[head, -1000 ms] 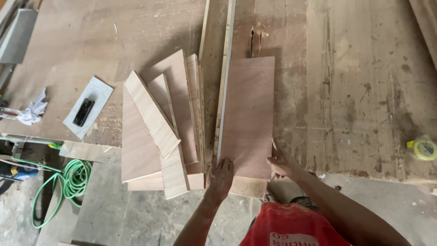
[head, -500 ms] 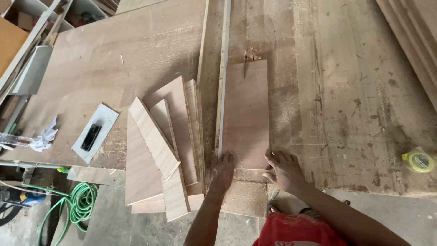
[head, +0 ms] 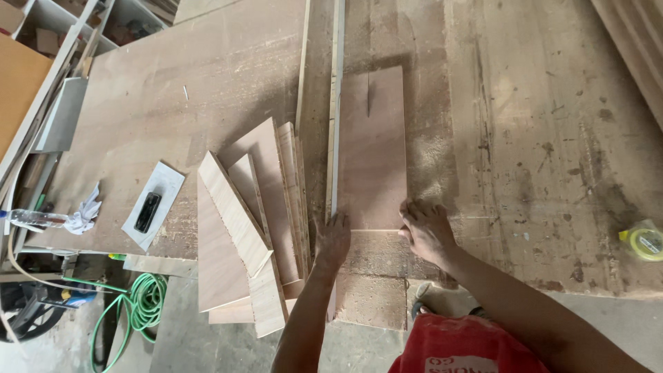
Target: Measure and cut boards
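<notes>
A rectangular plywood board lies flat on the dusty saw table, its left edge against a long metal fence rail. A thin saw cut runs into its far end. My left hand presses on the board's near left corner beside the rail. My right hand pushes against the near right corner, fingers spread on the edge. Neither hand grips anything.
A fan of cut plywood strips and panels lies left of the rail, overhanging the bench. A small white board with a black object, a plastic bottle, a green hose and a yellow tape measure are around.
Both hands have pushed the board away from me along the rail, and the saw cut has run further into its far end. The view has shifted forward with it.
</notes>
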